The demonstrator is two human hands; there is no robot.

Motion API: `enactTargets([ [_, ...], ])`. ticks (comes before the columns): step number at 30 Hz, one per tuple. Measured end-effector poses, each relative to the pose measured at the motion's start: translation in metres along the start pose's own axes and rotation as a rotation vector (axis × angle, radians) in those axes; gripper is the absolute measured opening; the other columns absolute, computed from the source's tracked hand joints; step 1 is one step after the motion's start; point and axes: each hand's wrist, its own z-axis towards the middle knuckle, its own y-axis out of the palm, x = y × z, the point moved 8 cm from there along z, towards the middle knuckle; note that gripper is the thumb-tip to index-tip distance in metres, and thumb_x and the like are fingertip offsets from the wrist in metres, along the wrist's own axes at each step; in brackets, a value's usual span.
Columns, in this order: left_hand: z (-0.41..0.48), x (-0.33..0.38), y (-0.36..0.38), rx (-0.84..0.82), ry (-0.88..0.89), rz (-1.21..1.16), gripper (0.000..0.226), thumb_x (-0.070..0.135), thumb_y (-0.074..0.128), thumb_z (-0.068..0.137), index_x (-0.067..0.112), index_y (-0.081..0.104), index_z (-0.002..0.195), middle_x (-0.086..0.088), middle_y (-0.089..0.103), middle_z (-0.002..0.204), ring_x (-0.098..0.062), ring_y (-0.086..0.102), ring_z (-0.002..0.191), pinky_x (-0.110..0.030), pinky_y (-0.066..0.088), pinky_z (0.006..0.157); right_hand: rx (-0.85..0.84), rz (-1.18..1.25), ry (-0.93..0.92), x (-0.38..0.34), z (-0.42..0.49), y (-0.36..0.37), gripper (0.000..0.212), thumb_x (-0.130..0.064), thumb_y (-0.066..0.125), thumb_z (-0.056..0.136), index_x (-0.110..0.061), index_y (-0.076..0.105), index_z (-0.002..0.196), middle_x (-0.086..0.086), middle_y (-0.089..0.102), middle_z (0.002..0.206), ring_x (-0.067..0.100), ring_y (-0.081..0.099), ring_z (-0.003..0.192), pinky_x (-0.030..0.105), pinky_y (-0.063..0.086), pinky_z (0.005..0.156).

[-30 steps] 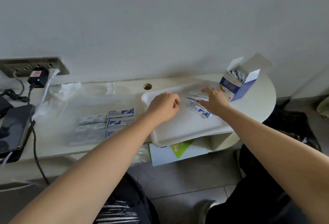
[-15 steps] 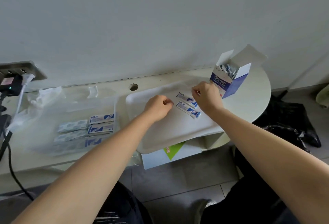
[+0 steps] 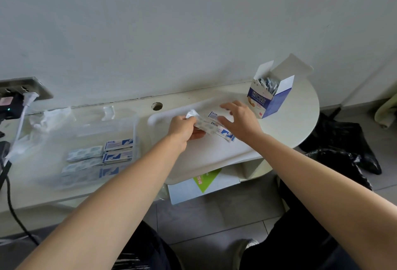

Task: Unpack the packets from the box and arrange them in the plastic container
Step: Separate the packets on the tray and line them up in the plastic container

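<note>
Packets [image 3: 203,124] now pinched in left hand [image 3: 182,130], right hand [image 3: 238,122] spread

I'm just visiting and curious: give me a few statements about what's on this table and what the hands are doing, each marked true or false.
1. The box stands open on the table. True.
2. The left hand is empty. False: it holds a bunch of packets.
3. The plastic container already holds blue-and-white packets. True.
4. The box sits inside the plastic container. False: it stands to the right of the white tray, apart from the container.
</note>
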Motion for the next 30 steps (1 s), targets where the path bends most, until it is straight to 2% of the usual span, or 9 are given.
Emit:
enactTargets([
  [3,0.003,0.0,-0.011,0.023,0.026,0.123,0.02,-0.002,0.044,0.089,0.003,0.058,0.075,-0.015,0.062,0.075,-0.025,0.061,0.059,-0.028,0.057,0.051,-0.214,-0.199,0.127,0.015,-0.002,0.021,0.054,-0.045,0.063,0.086,-0.008,0.054,0.125,0.015,0.049,0.124,0.031,0.046,0.113,0.036,0.04,0.095],
  [8,0.007,-0.003,-0.021,0.001,0.01,0.284,0.017,0.003,0.047,0.086,0.004,0.059,0.074,-0.02,0.064,0.084,-0.036,0.067,0.072,-0.049,0.058,0.078,-0.2,-0.03,0.247,0.015,-0.001,0.018,0.037,-0.029,0.071,0.082,-0.011,0.063,0.114,0.012,0.055,0.114,0.024,0.054,0.094,0.026,0.041,0.076],
  [13,0.006,-0.008,-0.026,-0.008,-0.004,0.325,0.02,-0.002,0.047,0.087,0.003,0.058,0.072,-0.018,0.064,0.076,-0.03,0.064,0.063,-0.046,0.058,0.075,-0.21,0.21,0.309,0.021,0.003,0.017,0.021,-0.02,0.073,0.079,-0.013,0.063,0.096,0.004,0.067,0.09,0.019,0.061,0.078,0.03,0.051,0.062],
  [15,0.006,-0.008,-0.027,0.001,0.003,0.34,0.021,-0.003,0.049,0.086,0.004,0.057,0.068,-0.016,0.062,0.072,-0.03,0.063,0.06,-0.044,0.058,0.072,-0.215,0.39,0.328,0.022,0.002,0.013,0.021,-0.018,0.077,0.076,-0.015,0.064,0.092,-0.002,0.064,0.078,0.015,0.06,0.069,0.023,0.045,0.055],
  [17,0.007,-0.007,-0.028,0.009,0.019,0.357,0.022,-0.005,0.051,0.086,0.005,0.057,0.067,-0.015,0.062,0.07,-0.029,0.062,0.059,-0.041,0.058,0.068,-0.321,0.462,0.36,0.021,-0.002,0.016,0.027,-0.016,0.08,0.073,-0.015,0.063,0.094,0.0,0.064,0.076,0.015,0.059,0.066,0.024,0.047,0.057],
  [19,0.007,-0.006,-0.027,0.01,0.039,0.373,0.022,-0.005,0.052,0.085,0.005,0.058,0.067,-0.015,0.063,0.072,-0.029,0.063,0.059,-0.041,0.058,0.068,-0.422,0.282,0.356,0.024,-0.008,0.021,0.038,-0.016,0.082,0.069,-0.016,0.06,0.1,0.004,0.066,0.086,0.019,0.061,0.07,0.029,0.051,0.062],
  [22,0.007,-0.005,-0.027,0.016,0.059,0.39,0.022,-0.005,0.052,0.085,0.006,0.057,0.067,-0.017,0.064,0.077,-0.03,0.064,0.062,-0.041,0.059,0.069,-0.398,0.008,0.338,0.029,-0.011,0.02,0.056,-0.022,0.084,0.064,-0.011,0.054,0.11,0.007,0.063,0.099,0.023,0.063,0.082,0.031,0.051,0.063],
  [26,0.007,-0.005,-0.03,0.039,0.078,0.433,0.018,-0.003,0.054,0.085,0.007,0.057,0.07,-0.019,0.066,0.081,-0.032,0.066,0.067,-0.043,0.06,0.069,-0.428,-0.064,0.383,0.028,-0.011,0.021,0.048,-0.026,0.084,0.062,-0.004,0.064,0.1,0.007,0.065,0.082,0.023,0.062,0.073,0.03,0.05,0.061],
  [30,0.004,0.0,-0.035,0.08,0.126,0.579,0.015,0.003,0.058,0.081,0.01,0.056,0.068,-0.018,0.068,0.077,-0.035,0.07,0.072,-0.042,0.059,0.073,-0.433,-0.14,0.366,0.023,-0.008,0.022,0.048,-0.027,0.083,0.062,-0.006,0.065,0.101,0.007,0.066,0.087,0.022,0.06,0.079,0.031,0.051,0.063],
])
